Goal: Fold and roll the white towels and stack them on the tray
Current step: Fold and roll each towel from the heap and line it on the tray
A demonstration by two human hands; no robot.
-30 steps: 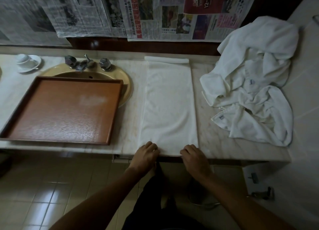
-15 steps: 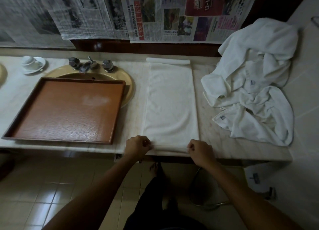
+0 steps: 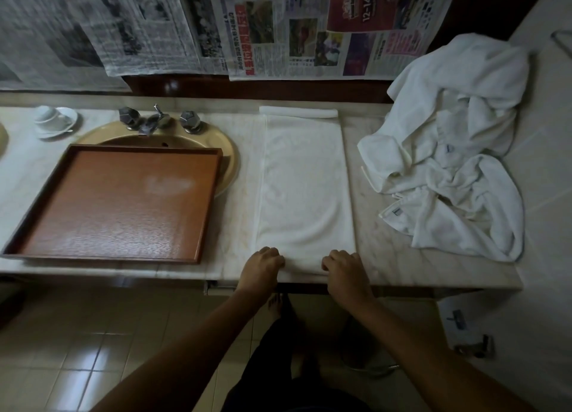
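Readable text: "12-14 JU", white on a red advert panel of the newspaper sheet [image 3: 340, 27] hung on the wall; the word runs off the frame's top edge. Remaining newsprint and headlines: too blurred. Small tags on the crumpled towels [image 3: 448, 151]: illegible.

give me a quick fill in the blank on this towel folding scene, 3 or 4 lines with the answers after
1. Both hands, left hand and right hand, grip the near end of the flat ____.
2. The brown tray lies partly over the ____.
3. The heap of loose towels sits to the ____ of the flat one.
4. The wall behind the counter is covered with ____.

Missing words: towel; sink; right; newspaper
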